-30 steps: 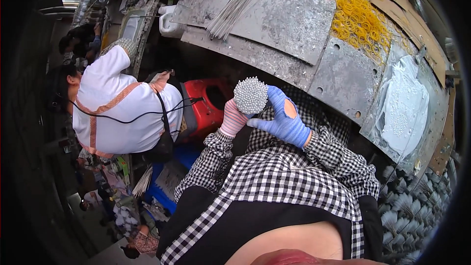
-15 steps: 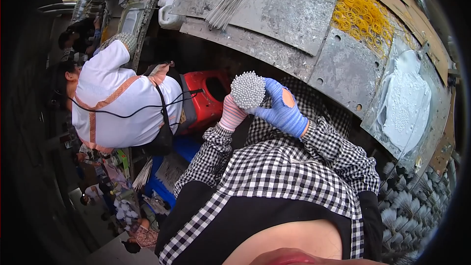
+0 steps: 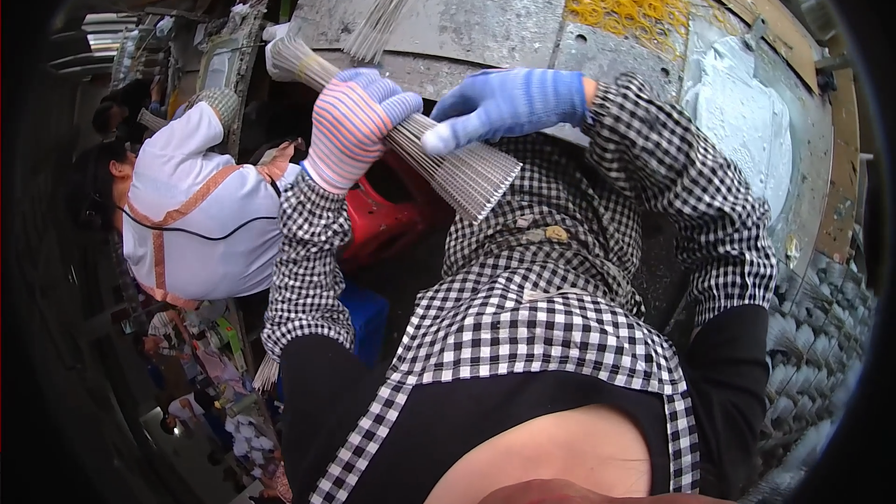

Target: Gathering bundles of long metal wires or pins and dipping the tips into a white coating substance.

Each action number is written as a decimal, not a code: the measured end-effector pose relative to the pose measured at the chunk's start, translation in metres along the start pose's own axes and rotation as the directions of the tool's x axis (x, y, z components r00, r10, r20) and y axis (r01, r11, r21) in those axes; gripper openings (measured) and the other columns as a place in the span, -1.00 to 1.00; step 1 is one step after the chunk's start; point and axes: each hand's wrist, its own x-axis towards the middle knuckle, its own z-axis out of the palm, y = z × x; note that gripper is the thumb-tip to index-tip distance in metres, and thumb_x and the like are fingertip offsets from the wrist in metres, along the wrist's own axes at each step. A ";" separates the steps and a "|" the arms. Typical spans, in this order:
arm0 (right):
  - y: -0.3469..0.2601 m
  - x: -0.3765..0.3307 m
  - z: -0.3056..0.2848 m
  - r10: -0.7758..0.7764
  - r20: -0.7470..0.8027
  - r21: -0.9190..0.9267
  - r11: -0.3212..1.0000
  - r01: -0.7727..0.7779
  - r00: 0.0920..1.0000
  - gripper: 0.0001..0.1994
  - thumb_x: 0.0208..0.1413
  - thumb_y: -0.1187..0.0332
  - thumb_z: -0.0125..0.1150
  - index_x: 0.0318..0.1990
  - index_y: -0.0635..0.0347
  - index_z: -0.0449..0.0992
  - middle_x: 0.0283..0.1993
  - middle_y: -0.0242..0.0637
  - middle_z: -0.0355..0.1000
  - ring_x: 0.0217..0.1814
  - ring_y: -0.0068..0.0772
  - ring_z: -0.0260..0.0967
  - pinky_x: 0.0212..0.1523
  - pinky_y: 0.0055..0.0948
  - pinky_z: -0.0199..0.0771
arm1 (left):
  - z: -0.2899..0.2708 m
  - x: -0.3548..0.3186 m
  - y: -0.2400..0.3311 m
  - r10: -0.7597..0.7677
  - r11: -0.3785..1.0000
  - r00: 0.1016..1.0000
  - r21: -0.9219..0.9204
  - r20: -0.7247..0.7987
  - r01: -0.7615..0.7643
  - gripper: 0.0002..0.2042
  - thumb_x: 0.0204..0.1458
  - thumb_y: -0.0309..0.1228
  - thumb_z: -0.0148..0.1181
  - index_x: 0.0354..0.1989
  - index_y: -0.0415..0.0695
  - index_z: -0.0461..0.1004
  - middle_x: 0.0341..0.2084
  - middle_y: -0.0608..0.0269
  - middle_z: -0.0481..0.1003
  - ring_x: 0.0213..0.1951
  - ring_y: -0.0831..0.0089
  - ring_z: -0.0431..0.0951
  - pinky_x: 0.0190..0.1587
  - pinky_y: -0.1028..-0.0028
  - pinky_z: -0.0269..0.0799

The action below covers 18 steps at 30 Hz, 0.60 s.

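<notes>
A: Biggest thing first?
B: Metal worktable (image 3: 485, 0), across the top. Use it as landmark. Next, checked apron (image 3: 541, 336), wearer's side of it.
A: Then?
B: White paste patch (image 3: 737, 112), on the worktable's right part. After that, the flared bundle of thin grey rods (image 3: 453, 163), held up in front of the worktable's near edge, not lying on it.
A: Long axis?
B: Slanted. Far end points up-left, toward the worktable's left end; flared end points down-right, away from the worktable, over the apron.
A: Nearer hand?
B: Left hand (image 3: 359, 126), striped glove. Fingers curled round the bundle's middle, closed on it, just in front of the worktable.
A: Right hand?
B: Right hand (image 3: 509, 107), blue glove, on the worktable side of the flared end. Part-open, fingers lightly bent, thumb across the rods in view. Contact? Can't tell. Bundle runs down-left of its palm.
A: Smallest?
B: Yellow rings (image 3: 625, 0), heaped toward the worktable's back right.
</notes>
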 end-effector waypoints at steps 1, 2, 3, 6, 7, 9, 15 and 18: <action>-0.004 0.001 0.002 -0.017 0.000 -0.046 0.999 0.017 1.000 -0.13 0.01 -0.41 0.29 0.10 0.32 0.58 -0.07 -0.10 0.61 -0.01 -0.31 0.57 0.06 -0.33 0.55 | -0.005 0.014 -0.003 0.045 0.999 0.999 0.031 -0.024 -0.045 -0.71 -0.23 -0.25 0.41 -0.28 -0.04 0.64 -0.42 0.23 0.58 -0.29 0.16 0.61 -0.08 0.20 0.50; -0.006 0.002 0.003 -0.061 -0.014 -0.106 0.993 0.059 0.998 -0.19 0.02 -0.35 0.33 0.09 0.31 0.59 -0.09 -0.11 0.62 -0.04 -0.32 0.59 0.04 -0.34 0.56 | -0.007 0.025 -0.004 0.084 0.994 0.996 0.068 -0.042 -0.081 -0.72 -0.21 -0.27 0.42 -0.27 -0.02 0.64 -0.38 0.23 0.60 -0.23 0.17 0.63 -0.01 0.20 0.51; -0.006 0.000 0.004 -0.049 -0.062 0.012 0.999 0.050 0.997 -0.22 0.03 -0.30 0.36 0.08 0.32 0.59 -0.09 -0.13 0.62 -0.06 -0.32 0.59 0.03 -0.35 0.56 | -0.009 0.031 -0.003 0.065 0.989 0.990 0.144 -0.127 -0.046 -0.69 -0.19 -0.30 0.41 -0.19 0.00 0.65 -0.26 0.22 0.60 -0.11 0.18 0.61 0.07 0.21 0.48; -0.001 -0.016 0.000 -0.078 -0.201 0.221 0.967 0.123 0.976 -0.31 0.04 -0.18 0.42 0.06 0.32 0.60 -0.11 -0.17 0.64 -0.10 -0.33 0.61 0.01 -0.36 0.57 | 0.001 0.042 0.004 -0.266 0.962 0.876 -0.172 -0.402 0.213 -0.45 -0.01 -0.49 0.27 0.25 -0.06 0.44 0.20 0.11 0.44 0.27 0.18 0.44 0.32 0.16 0.35; 0.002 -0.024 -0.003 -0.063 -0.239 0.227 0.967 0.119 0.969 -0.34 0.05 -0.15 0.43 0.05 0.31 0.60 -0.12 -0.18 0.64 -0.11 -0.34 0.61 0.00 -0.37 0.57 | 0.010 0.045 0.010 -0.490 0.786 0.758 -0.593 -0.430 0.172 -0.41 0.01 -0.53 0.22 0.31 -0.10 0.37 0.24 0.07 0.40 0.28 0.17 0.42 0.35 0.17 0.34; 0.008 -0.039 -0.005 -0.055 -0.318 0.312 0.937 0.159 0.947 -0.38 0.07 -0.10 0.43 0.04 0.32 0.61 -0.12 -0.19 0.64 -0.11 -0.37 0.61 -0.01 -0.37 0.58 | 0.027 0.046 0.022 -0.774 -0.081 0.632 -0.996 0.036 -0.043 -0.41 0.13 -0.55 0.07 0.40 -0.25 0.20 0.28 -0.06 0.33 0.30 0.15 0.39 0.37 0.16 0.34; 0.035 -0.066 0.011 0.098 -0.449 0.568 0.799 0.198 0.888 -0.51 0.17 0.01 0.40 -0.06 0.35 0.64 -0.18 -0.24 0.61 -0.13 -0.49 0.55 -0.05 -0.46 0.53 | 0.097 0.083 0.076 -0.200 -0.891 0.701 -0.425 0.684 0.161 -0.47 0.29 -0.16 0.17 0.31 -0.25 0.33 0.15 -0.12 0.47 0.14 0.08 0.54 0.28 0.04 0.45; 0.048 -0.077 0.007 0.173 -0.489 0.560 0.813 0.156 0.855 -0.33 0.11 -0.22 0.35 -0.11 0.40 0.63 -0.25 -0.12 0.61 -0.29 -0.35 0.60 -0.27 -0.37 0.64 | 0.112 0.096 0.087 -0.147 -0.948 0.608 -0.286 0.780 0.138 -0.49 0.26 -0.14 0.22 0.23 -0.24 0.39 0.14 -0.07 0.48 0.07 0.07 0.58 0.25 0.04 0.49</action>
